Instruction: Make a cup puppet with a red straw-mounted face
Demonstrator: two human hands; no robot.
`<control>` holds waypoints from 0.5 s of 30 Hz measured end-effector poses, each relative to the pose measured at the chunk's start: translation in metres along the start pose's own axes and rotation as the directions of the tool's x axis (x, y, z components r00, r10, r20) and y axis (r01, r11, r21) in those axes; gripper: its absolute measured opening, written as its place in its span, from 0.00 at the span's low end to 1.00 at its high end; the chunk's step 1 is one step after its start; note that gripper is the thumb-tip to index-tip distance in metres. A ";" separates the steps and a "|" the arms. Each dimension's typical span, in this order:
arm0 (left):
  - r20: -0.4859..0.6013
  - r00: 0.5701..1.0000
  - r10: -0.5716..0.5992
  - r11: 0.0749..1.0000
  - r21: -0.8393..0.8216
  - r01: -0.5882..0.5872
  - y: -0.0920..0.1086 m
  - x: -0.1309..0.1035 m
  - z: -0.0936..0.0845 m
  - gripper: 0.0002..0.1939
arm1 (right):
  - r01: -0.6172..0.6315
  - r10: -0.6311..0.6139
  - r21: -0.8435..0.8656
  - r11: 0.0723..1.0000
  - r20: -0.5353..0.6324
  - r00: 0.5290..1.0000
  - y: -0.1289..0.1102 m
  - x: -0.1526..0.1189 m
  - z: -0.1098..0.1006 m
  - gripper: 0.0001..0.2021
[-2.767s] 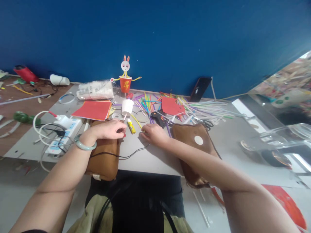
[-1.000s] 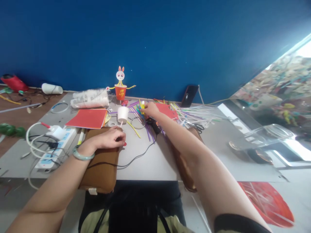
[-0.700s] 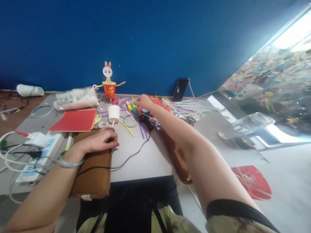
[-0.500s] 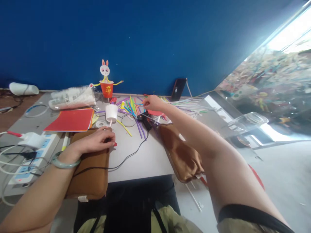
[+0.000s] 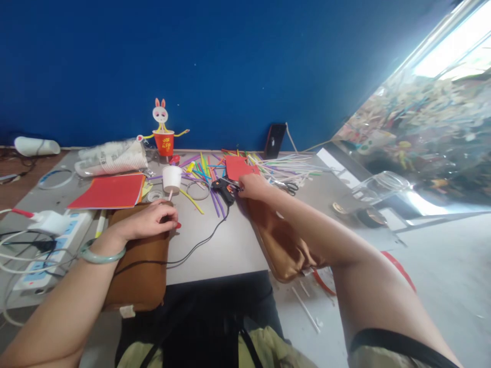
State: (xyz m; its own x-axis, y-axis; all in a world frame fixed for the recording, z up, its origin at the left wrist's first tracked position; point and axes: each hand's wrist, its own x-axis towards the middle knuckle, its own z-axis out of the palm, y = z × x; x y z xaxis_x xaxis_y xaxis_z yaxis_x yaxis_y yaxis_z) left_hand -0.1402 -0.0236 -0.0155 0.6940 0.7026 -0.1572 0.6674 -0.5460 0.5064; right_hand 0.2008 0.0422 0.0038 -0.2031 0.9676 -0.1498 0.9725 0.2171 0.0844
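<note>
My left hand (image 5: 151, 219) rests on a brown cushion (image 5: 141, 278), its fingers curled. A pale pinkish stick (image 5: 171, 195) runs from a white paper cup (image 5: 172, 178) down behind these fingers, and a small red piece (image 5: 178, 225) pokes out by the fingertips. Its grip on the stick is partly hidden. My right hand (image 5: 253, 186) is closed just right of a black glue gun (image 5: 223, 189), fingertips close to it. What those fingers pinch, if anything, I cannot make out. Red paper (image 5: 236, 167) lies behind that hand, and a shiny brown cushion (image 5: 284, 250) lies under the forearm.
A rabbit figure in a red cup (image 5: 164, 143) stands by the blue wall. Colourful pipe cleaners (image 5: 205, 163), scissors (image 5: 290, 187), a phone (image 5: 275, 140), bagged paper cups (image 5: 113, 158), red paper sheets (image 5: 107, 191) and a power strip (image 5: 57, 250) lie around. The gun's black cord (image 5: 203, 246) crosses the table.
My right hand has come down and nearer from above the pipe cleaners to beside the glue gun. The red paper and scissors show more fully. My left hand has hardly moved.
</note>
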 end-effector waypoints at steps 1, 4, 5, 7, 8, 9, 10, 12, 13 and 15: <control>-0.003 1.000 0.003 1.000 0.006 -0.003 -0.001 0.000 0.000 0.13 | -0.013 0.013 0.003 1.000 -0.014 1.000 0.002 0.001 0.000 0.12; -0.006 1.000 0.005 1.000 0.021 -0.005 -0.002 0.000 0.000 0.13 | -0.072 0.073 0.014 0.997 -0.071 0.995 0.007 0.002 -0.002 0.11; -0.004 1.000 0.005 1.000 0.023 -0.005 -0.002 0.000 0.000 0.13 | -0.092 0.093 0.017 0.996 -0.096 0.991 0.007 0.001 -0.003 0.12; 0.003 1.000 0.001 1.000 0.020 -0.001 -0.001 0.000 -0.001 0.14 | -0.103 0.106 0.027 0.994 -0.133 0.985 0.004 -0.001 -0.003 0.13; 0.007 1.000 -0.006 1.000 0.017 0.005 0.001 0.000 -0.002 0.14 | -0.090 0.094 0.036 0.995 -0.138 0.986 0.000 -0.003 -0.002 0.13; 0.009 1.000 -0.015 1.000 0.014 0.015 0.002 0.000 -0.002 0.14 | -0.067 0.073 0.047 0.997 -0.133 0.988 -0.005 -0.005 0.000 0.12; 0.008 1.000 -0.025 1.000 0.012 0.025 0.004 0.000 -0.003 0.14 | -0.042 0.049 0.059 0.997 -0.120 0.992 -0.011 -0.007 0.002 0.12; 0.005 0.999 -0.039 0.999 0.007 0.039 0.007 0.000 -0.003 0.14 | -0.004 0.012 0.082 0.997 -0.096 0.995 -0.025 -0.011 0.007 0.14; 0.001 0.999 -0.041 0.999 0.006 0.041 0.007 0.000 -0.002 0.14 | 0.002 0.006 0.089 0.996 -0.094 0.996 -0.032 -0.012 0.010 0.15; -0.006 0.999 -0.042 0.999 0.004 0.042 0.007 0.000 -0.002 0.14 | 0.001 0.009 0.098 0.995 -0.100 0.995 -0.044 -0.012 0.012 0.18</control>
State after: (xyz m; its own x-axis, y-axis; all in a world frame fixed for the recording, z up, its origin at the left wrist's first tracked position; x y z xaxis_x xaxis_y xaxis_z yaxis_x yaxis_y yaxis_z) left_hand -0.1363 -0.0268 -0.0107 0.6641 0.7274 -0.1731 0.6967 -0.5179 0.4963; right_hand 0.1621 0.0192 -0.0099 -0.2046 0.9775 -0.0502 0.9788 0.2043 -0.0126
